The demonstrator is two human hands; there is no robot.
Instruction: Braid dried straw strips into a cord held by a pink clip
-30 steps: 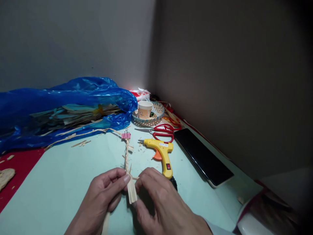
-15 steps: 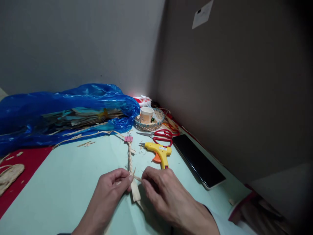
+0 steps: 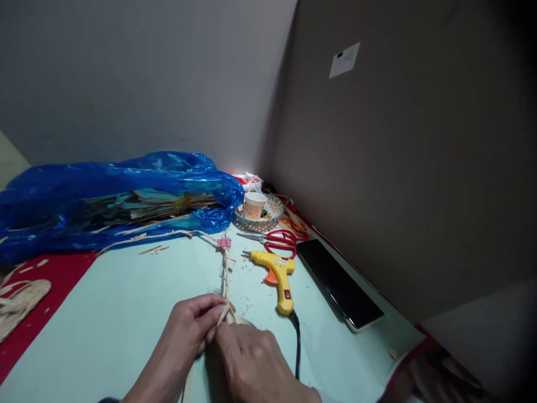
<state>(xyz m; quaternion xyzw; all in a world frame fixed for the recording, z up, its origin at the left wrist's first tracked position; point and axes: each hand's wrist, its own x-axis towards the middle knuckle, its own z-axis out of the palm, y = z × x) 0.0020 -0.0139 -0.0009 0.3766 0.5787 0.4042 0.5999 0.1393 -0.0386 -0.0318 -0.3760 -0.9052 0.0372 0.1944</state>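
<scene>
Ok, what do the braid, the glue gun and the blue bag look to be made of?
Braid: probably dry plant fibre, matte, with pale stray ends. Glue gun: likely moulded plastic, smooth, evenly yellow. Blue bag: seems thin plastic film, glossy, given its creases and bright highlights.

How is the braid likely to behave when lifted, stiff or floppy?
The braid is probably floppy: beyond the pink clip it bends away toward the blue bag. It looks slender, so it is likely light. Short ends stick out near the clip, and these might snag.
</scene>
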